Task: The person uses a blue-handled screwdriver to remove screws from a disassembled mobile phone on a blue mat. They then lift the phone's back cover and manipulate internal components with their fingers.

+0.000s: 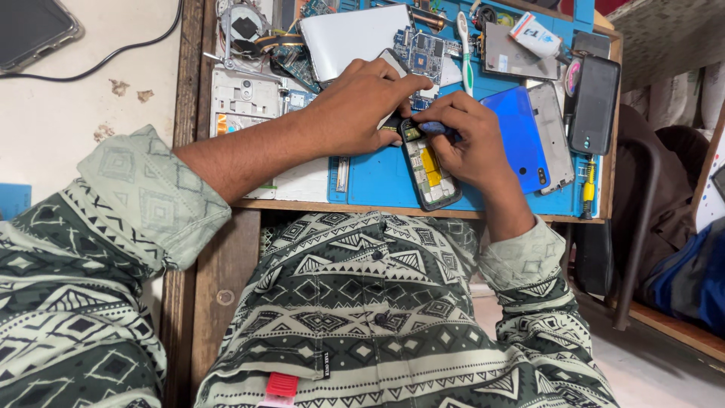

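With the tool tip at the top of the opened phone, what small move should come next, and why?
Probably keep the left hand pressing the opened phone down on the blue mat while the right hand works the blue-handled tool at its top end. The tip already sits there, and the phone lies loose, near the mat's front edge.

Brown wooden workbench [219,264] w/ worn front edge; a blue rubber work mat [377,177] covers its top. Left of it, an off-white chipped countertop [60,113] w/ a black cable [113,57] running across. Grey concrete floor [649,363] at lower right; dark metal chair frame [642,227] beside the bench. Even daylight, soft shadows.
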